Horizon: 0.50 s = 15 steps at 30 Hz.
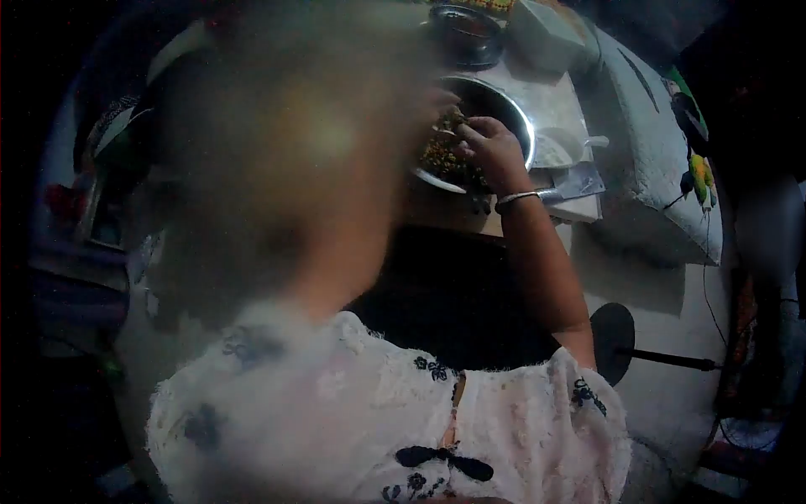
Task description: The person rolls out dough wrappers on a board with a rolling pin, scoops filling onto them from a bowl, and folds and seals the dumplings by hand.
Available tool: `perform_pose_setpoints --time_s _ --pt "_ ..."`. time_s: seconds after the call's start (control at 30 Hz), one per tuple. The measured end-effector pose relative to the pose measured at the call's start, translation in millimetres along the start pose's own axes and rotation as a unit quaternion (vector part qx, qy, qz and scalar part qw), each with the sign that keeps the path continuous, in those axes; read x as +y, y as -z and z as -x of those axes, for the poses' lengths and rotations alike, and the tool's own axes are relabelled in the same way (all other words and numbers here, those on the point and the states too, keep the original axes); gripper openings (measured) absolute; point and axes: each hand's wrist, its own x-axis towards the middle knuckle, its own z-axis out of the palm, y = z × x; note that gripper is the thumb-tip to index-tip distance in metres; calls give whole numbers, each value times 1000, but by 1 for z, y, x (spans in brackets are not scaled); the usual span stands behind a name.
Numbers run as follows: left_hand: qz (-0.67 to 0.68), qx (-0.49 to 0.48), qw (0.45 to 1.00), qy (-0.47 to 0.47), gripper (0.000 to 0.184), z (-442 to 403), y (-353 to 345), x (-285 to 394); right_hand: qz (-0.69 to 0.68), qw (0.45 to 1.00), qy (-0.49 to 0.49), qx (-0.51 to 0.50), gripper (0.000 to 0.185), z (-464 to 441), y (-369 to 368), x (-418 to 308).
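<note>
A round metal bowl point(522, 119) holds a dark, greenish-brown crumbly mixture point(447, 160). Over its right part is my right hand point(494, 149), with a bangle at the wrist and the fingers bent together around a bit of the mixture. My left hand point(437, 102) reaches in from the left at the bowl's far side, close to the right fingertips. A large blur hides most of that hand and the left forearm, so its grip does not show.
Behind the bowl stands a dark round container point(467, 38), with a white box point(544, 38) beside it. A pale dish point(556, 148) and a grey packet point(579, 181) lie to the right. Farther right is a white padded block point(651, 160).
</note>
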Motion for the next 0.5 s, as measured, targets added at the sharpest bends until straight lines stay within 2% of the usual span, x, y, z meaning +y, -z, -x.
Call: perform_pose_setpoints --time_s 0.07,0.13,0.2,0.23,0.27,0.37,0.43,0.5 --pt "0 12 999 -35 54 6 -5 7 3 1000 3 6 29 1 2 0" --pt "-147 21 986 71 50 13 -11 26 2 1000 -4 12 29 1 2 0" --pt "-149 42 986 60 47 15 -24 40 0 1000 -10 18 29 5 1 -5" --pt "-151 65 985 50 44 15 -28 43 62 997 13 33 29 8 0 -11" --pt "-151 64 985 51 44 16 -25 39 123 991 36 47 30 11 -1 -15" --pt "-99 40 994 23 42 19 -26 31 165 982 61 72 28 -5 4 3" --pt "-128 80 988 -39 38 37 -50 61 193 975 80 74 26 -8 6 8" --pt "-84 75 993 -24 36 36 -52 58 220 967 98 75 24 -5 4 7"
